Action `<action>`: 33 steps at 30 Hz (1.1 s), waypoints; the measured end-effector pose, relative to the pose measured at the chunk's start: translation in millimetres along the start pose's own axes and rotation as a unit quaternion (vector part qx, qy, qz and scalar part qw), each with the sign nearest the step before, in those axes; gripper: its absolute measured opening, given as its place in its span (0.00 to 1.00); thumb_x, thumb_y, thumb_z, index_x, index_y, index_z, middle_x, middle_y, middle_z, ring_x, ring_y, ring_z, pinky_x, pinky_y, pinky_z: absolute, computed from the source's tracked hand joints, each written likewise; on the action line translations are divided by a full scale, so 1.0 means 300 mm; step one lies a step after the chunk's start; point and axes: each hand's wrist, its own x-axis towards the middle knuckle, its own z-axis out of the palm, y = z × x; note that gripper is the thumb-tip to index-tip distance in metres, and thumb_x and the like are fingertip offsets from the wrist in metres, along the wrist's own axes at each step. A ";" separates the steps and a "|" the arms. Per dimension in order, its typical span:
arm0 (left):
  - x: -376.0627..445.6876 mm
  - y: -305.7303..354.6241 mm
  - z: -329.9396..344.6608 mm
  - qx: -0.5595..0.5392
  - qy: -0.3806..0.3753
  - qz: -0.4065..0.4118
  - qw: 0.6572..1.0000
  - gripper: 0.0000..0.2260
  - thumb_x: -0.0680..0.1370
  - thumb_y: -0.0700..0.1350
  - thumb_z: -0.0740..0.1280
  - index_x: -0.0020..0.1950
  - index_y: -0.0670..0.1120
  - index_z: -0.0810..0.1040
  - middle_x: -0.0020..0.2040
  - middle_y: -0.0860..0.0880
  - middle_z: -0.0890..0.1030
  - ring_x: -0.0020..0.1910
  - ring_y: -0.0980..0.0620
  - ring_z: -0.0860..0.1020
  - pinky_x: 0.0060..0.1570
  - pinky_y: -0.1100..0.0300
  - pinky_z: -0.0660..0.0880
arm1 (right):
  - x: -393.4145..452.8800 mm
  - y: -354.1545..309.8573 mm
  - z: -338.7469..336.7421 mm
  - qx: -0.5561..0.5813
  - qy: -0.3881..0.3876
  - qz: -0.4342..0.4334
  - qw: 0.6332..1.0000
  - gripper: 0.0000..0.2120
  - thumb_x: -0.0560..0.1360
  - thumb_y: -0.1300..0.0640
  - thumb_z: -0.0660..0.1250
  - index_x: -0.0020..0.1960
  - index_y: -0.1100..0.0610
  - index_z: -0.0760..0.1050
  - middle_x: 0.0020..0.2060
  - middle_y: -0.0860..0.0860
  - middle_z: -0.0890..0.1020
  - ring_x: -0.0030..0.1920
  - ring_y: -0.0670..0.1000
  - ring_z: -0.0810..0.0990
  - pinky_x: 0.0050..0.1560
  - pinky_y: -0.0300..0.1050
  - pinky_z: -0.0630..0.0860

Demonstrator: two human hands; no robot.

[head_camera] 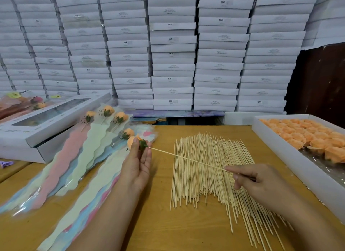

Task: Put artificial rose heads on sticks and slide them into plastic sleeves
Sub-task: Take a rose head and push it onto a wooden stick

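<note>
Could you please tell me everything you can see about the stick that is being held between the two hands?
The stick is a thin, pale skewer that looks like bamboo or wood, straight and whole. It slants above the pile of loose sticks on the table, from lower right up to upper left. The right hand pinches its lower end between the fingers. Its upper tip meets the green base of the orange rose head, which the left hand holds. How far the tip has gone in cannot be seen.

The left hand (137, 166) pinches an orange artificial rose head with a green base (136, 142), while the right hand (258, 181) pinches a thin wooden stick (186, 158) whose tip meets that base, above a spread of loose wooden sticks (207, 176) on the tan wooden table (158, 232), beside pastel plastic sleeves (78, 166)
</note>
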 end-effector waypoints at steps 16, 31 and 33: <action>0.000 -0.003 -0.001 -0.004 0.002 -0.002 1.000 0.17 0.70 0.46 0.74 0.57 0.43 0.80 0.49 0.42 0.87 0.44 0.52 0.86 0.34 0.63 0.82 | -0.004 -0.007 -0.003 -0.003 0.004 -0.014 1.000 0.20 0.81 0.56 0.65 0.53 0.27 0.75 0.37 0.38 0.85 0.25 0.42 0.71 0.29 0.32 0.70; -0.002 -0.002 0.000 -0.003 0.002 -0.005 1.000 0.18 0.70 0.46 0.75 0.57 0.43 0.80 0.50 0.41 0.86 0.43 0.52 0.86 0.34 0.63 0.82 | -0.002 -0.007 -0.002 -0.006 -0.002 -0.006 1.000 0.19 0.81 0.55 0.64 0.53 0.28 0.75 0.37 0.38 0.85 0.26 0.42 0.72 0.30 0.33 0.70; -0.003 -0.003 0.002 -0.002 0.005 -0.005 1.000 0.19 0.69 0.46 0.75 0.58 0.43 0.80 0.50 0.41 0.86 0.44 0.52 0.86 0.34 0.63 0.82 | -0.002 -0.011 -0.003 -0.008 -0.001 -0.007 1.000 0.19 0.81 0.55 0.64 0.53 0.28 0.75 0.37 0.38 0.85 0.26 0.42 0.73 0.30 0.31 0.69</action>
